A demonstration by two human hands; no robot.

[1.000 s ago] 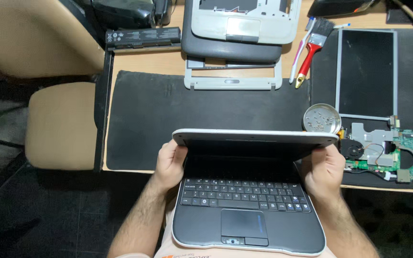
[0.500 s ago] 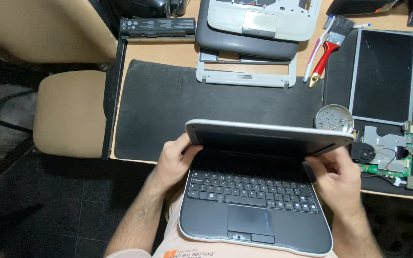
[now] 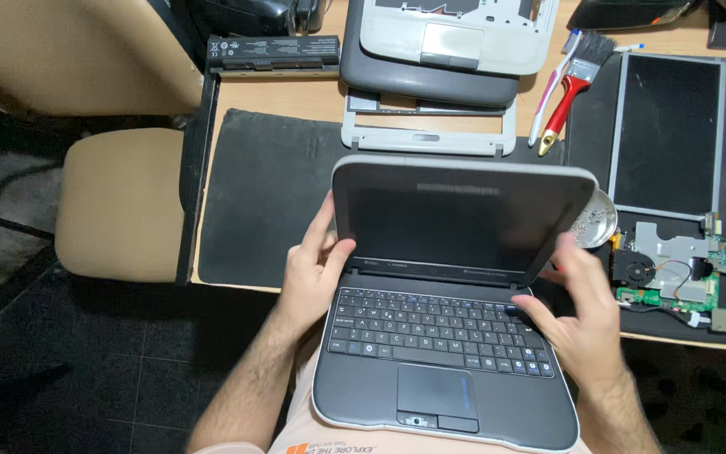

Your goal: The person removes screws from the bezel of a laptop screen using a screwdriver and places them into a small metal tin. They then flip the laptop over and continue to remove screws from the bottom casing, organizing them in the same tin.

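Note:
A small grey laptop rests on my lap, its lid raised and its dark screen facing me. My left hand grips the left side of the laptop near the hinge, thumb on the lower left corner of the lid. My right hand hovers over the right end of the keyboard, fingers spread, holding nothing; it looks blurred.
A black mat covers the desk ahead. On the desk lie a laptop shell, a grey bezel frame, a battery, a red-handled brush, a bare screen panel, a small metal dish and a circuit board. A tan chair stands at the left.
The laptop lid has swung from nearly flat to wide open, showing the screen. My right hand has left the lid's right edge and now hovers over the keyboard.

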